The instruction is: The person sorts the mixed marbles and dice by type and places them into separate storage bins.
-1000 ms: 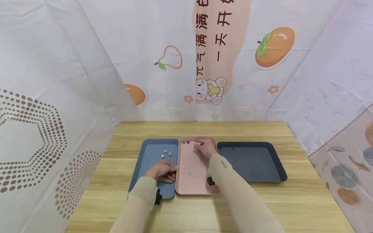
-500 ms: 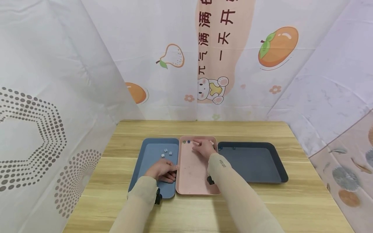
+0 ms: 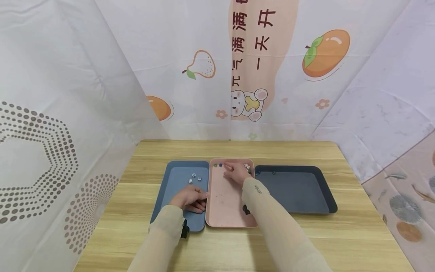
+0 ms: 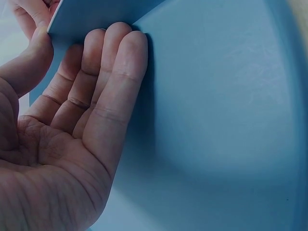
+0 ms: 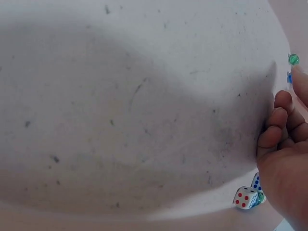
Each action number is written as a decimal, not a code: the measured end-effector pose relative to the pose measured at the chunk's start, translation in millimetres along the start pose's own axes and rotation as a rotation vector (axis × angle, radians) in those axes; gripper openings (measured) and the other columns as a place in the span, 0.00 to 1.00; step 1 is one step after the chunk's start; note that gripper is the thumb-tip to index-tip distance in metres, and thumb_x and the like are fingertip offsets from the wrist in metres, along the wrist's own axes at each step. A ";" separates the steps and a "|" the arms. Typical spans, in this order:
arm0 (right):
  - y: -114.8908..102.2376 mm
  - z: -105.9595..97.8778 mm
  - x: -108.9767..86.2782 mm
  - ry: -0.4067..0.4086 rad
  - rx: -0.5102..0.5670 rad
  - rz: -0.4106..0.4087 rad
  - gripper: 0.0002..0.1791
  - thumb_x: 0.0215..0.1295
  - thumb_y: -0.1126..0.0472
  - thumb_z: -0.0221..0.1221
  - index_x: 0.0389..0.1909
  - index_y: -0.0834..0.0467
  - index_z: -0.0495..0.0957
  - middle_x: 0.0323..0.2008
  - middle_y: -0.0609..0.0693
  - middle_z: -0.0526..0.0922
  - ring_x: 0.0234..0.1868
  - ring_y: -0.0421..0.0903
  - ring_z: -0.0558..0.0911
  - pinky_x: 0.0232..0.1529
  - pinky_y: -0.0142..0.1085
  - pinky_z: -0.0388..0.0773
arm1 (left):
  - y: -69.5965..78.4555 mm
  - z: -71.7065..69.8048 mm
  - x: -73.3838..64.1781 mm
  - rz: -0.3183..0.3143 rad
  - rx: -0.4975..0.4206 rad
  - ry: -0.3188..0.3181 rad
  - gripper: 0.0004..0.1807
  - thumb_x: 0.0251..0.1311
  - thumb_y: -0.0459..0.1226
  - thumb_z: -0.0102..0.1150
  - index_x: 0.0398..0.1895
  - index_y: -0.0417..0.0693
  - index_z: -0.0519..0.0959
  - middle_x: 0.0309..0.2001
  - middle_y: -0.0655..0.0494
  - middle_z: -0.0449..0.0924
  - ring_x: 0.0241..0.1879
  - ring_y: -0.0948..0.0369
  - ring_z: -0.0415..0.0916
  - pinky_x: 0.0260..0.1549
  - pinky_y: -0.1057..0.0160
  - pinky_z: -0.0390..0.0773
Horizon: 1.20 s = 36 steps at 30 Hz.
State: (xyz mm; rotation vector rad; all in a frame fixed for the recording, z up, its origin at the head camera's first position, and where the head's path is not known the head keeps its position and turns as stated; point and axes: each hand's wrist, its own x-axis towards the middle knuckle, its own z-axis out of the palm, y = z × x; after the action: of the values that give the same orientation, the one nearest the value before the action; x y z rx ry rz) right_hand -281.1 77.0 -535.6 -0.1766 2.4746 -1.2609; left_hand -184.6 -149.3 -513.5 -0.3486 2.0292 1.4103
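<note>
Inside the blue tray (image 3: 176, 177), my left hand (image 3: 190, 198) holds the right-hand wall, thumb over the rim and fingers on the inner side. My right hand (image 3: 237, 173) is at the back of the pink tray (image 3: 224, 211). Its index finger points left beside a blue marble (image 3: 220, 164), while the other fingers are bent in the right wrist view. A green marble (image 3: 215, 165) lies left of the blue one. White dice (image 3: 247, 166) sit in the back right corner, with a greenish marble (image 5: 261, 198) partly hidden behind them. No object shows in the right hand.
Three white dice (image 3: 194, 175) lie loose in the blue tray. A dark tray (image 3: 292, 192) stands to the right, with a blue marble (image 3: 258, 172) and a green marble (image 3: 273, 172) along its back. The wooden table (image 3: 306, 234) ends at a patterned curtain (image 3: 190, 128).
My right hand has shifted slightly left toward the blue marble, and the dice in the pink tray's corner have come into sight. The left hand stays on the blue tray's wall.
</note>
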 end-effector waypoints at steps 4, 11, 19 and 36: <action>-0.8 1.2 1.4 -0.006 0.003 -0.002 0.31 0.71 0.59 0.64 0.74 0.50 0.70 0.70 0.57 0.73 0.69 0.56 0.74 0.67 0.51 0.73 | 0.6 -0.4 0.2 -0.001 0.003 0.003 0.13 0.71 0.43 0.63 0.37 0.40 0.84 0.30 0.45 0.83 0.26 0.58 0.84 0.31 0.56 0.88; -1.7 2.7 1.4 -0.013 -0.020 0.009 0.29 0.74 0.56 0.61 0.74 0.47 0.70 0.70 0.53 0.74 0.69 0.53 0.75 0.65 0.49 0.75 | 0.7 -2.2 2.0 0.005 0.000 -0.002 0.14 0.71 0.43 0.63 0.36 0.39 0.84 0.30 0.45 0.83 0.26 0.57 0.84 0.31 0.56 0.88; -0.7 6.3 3.9 -0.017 0.021 0.070 0.30 0.72 0.54 0.63 0.73 0.45 0.71 0.71 0.49 0.73 0.69 0.52 0.75 0.66 0.50 0.74 | 0.2 -3.6 3.2 0.004 -0.002 -0.008 0.14 0.70 0.44 0.64 0.36 0.39 0.84 0.31 0.45 0.83 0.26 0.57 0.84 0.32 0.56 0.88; -5.4 16.1 4.2 -0.036 -0.005 0.114 0.31 0.71 0.52 0.64 0.74 0.44 0.70 0.74 0.44 0.69 0.73 0.47 0.69 0.71 0.48 0.68 | -1.0 -2.2 0.5 0.011 0.004 -0.007 0.15 0.70 0.44 0.64 0.37 0.39 0.84 0.31 0.44 0.83 0.26 0.57 0.84 0.32 0.55 0.88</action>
State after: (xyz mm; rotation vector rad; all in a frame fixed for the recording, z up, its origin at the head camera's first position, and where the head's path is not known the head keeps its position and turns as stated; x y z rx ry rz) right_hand -279.3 60.5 -541.0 -0.0576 2.4211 -1.1936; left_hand -185.3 -151.6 -514.1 -0.3313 2.0308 1.4119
